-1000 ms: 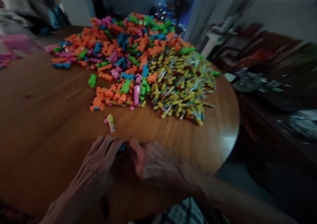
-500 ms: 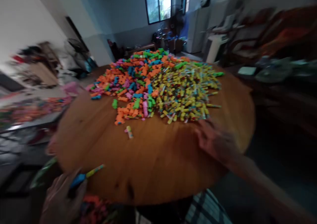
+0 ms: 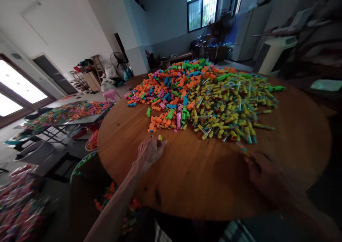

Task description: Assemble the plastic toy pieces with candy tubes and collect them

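My left hand (image 3: pixel 150 152) rests low over the near left of the round wooden table (image 3: pixel 187 178). Its thumb and fingers close around a small yellow-topped tube (image 3: pixel 160 138) standing at their tips. Blurred by motion, my right hand (image 3: pixel 263 170) holds a thin yellow tube (image 3: pixel 245 152) that points at the pile. Just beyond it lies a heap of yellow tubes with clear and blue ends (image 3: pixel 227 108). Left of that heap is a pile of orange, pink, blue and green plastic toy pieces (image 3: pixel 162 122).
Below the table's left edge stands a tub (image 3: pixel 82 161), with orange pieces (image 3: pixel 107 195) under my left forearm. Another table (image 3: pixel 88 119) at the left carries more coloured pieces. Bagged pieces (image 3: pixel 21 195) lie at lower left; a fan (image 3: pixel 220 28) stands at the back.
My left hand has moved from the table's lower left edge up to the small tube; the blue piece with a yellow tube is gone from it. My right hand has drawn back with a tube.
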A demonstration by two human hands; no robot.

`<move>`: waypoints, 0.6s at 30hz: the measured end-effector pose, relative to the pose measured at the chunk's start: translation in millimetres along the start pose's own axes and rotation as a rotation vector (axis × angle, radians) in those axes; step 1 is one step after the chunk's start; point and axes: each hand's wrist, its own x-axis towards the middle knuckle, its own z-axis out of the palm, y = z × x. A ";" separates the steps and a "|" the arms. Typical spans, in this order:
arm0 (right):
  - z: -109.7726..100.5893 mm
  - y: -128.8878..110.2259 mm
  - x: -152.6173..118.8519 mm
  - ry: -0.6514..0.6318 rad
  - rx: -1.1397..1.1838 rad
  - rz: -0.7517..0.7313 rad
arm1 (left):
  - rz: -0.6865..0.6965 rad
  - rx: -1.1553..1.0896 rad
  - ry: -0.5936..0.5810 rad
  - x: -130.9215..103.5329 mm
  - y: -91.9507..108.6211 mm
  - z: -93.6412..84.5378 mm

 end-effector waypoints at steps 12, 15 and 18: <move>-5.1 -61.7 16.5 -0.408 0.143 -0.126 | 0.420 -0.203 -0.044 -11.9 -10.9 16.5; -2.6 -66.4 23.7 -0.460 0.115 -0.117 | 0.438 -0.197 -0.027 -18.0 -7.8 17.6; 1.0 -72.7 29.5 -0.489 0.062 -0.104 | 0.462 -0.197 -0.020 -20.9 -1.5 18.3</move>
